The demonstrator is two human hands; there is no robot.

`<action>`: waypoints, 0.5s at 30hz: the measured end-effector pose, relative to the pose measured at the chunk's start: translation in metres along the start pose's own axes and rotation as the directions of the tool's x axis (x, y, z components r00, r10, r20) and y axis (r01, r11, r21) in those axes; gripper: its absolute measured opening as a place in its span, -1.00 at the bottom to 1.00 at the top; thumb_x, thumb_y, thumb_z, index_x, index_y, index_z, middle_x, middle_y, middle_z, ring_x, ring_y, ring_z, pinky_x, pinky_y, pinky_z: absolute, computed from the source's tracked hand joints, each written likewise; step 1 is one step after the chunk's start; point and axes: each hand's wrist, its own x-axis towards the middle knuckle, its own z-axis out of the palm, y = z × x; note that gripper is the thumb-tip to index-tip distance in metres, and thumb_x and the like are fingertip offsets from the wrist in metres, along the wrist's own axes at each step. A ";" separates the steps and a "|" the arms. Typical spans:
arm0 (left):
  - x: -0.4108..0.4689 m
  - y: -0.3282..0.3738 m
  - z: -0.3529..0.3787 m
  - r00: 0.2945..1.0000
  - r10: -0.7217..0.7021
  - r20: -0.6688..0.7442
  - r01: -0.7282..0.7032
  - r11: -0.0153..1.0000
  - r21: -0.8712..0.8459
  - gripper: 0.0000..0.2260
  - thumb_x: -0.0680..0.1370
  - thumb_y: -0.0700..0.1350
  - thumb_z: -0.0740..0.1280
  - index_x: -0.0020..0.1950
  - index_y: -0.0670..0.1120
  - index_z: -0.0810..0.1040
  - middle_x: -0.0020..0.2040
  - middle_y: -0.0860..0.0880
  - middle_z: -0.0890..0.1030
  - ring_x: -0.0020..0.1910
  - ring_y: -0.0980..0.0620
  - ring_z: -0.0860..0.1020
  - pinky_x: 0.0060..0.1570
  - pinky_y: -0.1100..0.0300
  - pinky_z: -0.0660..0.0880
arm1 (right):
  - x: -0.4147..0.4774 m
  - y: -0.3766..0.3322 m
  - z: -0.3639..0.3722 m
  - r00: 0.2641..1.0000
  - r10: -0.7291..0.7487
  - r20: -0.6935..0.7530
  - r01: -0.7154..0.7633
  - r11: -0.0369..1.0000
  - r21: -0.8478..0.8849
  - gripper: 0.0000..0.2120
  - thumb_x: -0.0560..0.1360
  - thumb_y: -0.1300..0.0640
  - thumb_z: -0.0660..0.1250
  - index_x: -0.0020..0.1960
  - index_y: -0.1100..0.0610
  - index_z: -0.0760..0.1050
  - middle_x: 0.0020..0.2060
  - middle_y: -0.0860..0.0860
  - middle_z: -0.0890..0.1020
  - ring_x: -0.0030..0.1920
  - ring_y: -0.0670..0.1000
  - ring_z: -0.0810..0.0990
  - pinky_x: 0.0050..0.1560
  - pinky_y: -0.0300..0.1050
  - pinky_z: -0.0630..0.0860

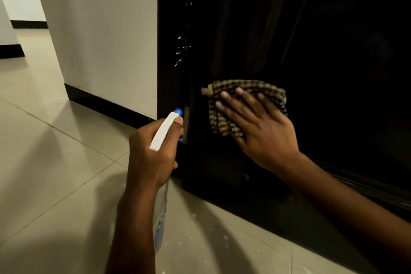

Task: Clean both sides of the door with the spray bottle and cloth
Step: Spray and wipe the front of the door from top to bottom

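Left hand [151, 153]: nearest the camera. Fingers curled tight round the neck of the spray bottle [162, 131], with one fingertip up beside the white head. The bottle body hangs below the fist along the forearm, label partly visible. The blue nozzle sits just short of the door [322, 40], low down, at the door's edge next to the wall.

Right hand [262, 127]: fingers straight and spread, palm flat. It presses the cloth [249, 88] against the door face, low on the panel and a little in from that same edge. The cloth is checked brown and cream and bunched, showing above and beside the fingers.

Door: very dark, surface detail hard to read. White flecks [182, 46] on its edge strip, above the nozzle. Small brass-coloured plate [186, 118] on that edge, just beside the nozzle.

Floor tiles [55, 162]: pale, with white specks at the door's foot. Past the door's edge stands a white wall [100, 29] with black skirting [106, 104].
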 end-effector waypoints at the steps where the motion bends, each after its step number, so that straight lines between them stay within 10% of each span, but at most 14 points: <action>1: -0.001 -0.003 -0.001 1.000 -0.004 0.007 0.004 1.000 0.004 -0.72 0.42 0.15 0.23 -0.05 0.00 0.55 -0.32 0.01 0.57 -0.48 0.14 0.58 -0.54 0.44 0.43 | 0.010 0.000 -0.004 0.998 0.058 -0.014 -0.058 0.998 -0.012 -0.35 0.61 -0.12 0.09 0.65 -0.07 -0.01 0.64 -0.08 0.02 0.63 -0.01 -0.04 0.58 -0.01 -0.20; 6: -0.004 -0.014 -0.003 1.000 -0.005 0.026 0.004 0.999 0.042 -0.50 0.41 0.22 0.21 0.02 -0.17 0.62 -0.31 0.00 0.59 -0.45 0.14 0.59 -0.53 0.45 0.41 | 0.047 -0.036 0.011 0.986 0.165 -0.012 -0.165 0.986 0.035 -0.28 0.60 -0.18 0.12 0.66 -0.02 -0.08 0.65 0.01 -0.06 0.63 0.10 -0.12 0.57 0.07 -0.25; 15: -0.009 -0.006 -0.004 1.000 -0.019 0.011 0.018 0.998 0.068 -0.55 0.45 0.19 0.20 -0.01 -0.15 0.61 -0.32 0.01 0.59 -0.49 0.13 0.57 -0.52 0.43 0.42 | -0.041 -0.119 0.092 0.891 -0.306 0.334 0.309 0.950 0.048 -0.27 0.61 -0.07 0.18 0.65 0.04 -0.09 0.60 0.03 -0.17 0.58 0.03 -0.24 0.50 0.04 -0.48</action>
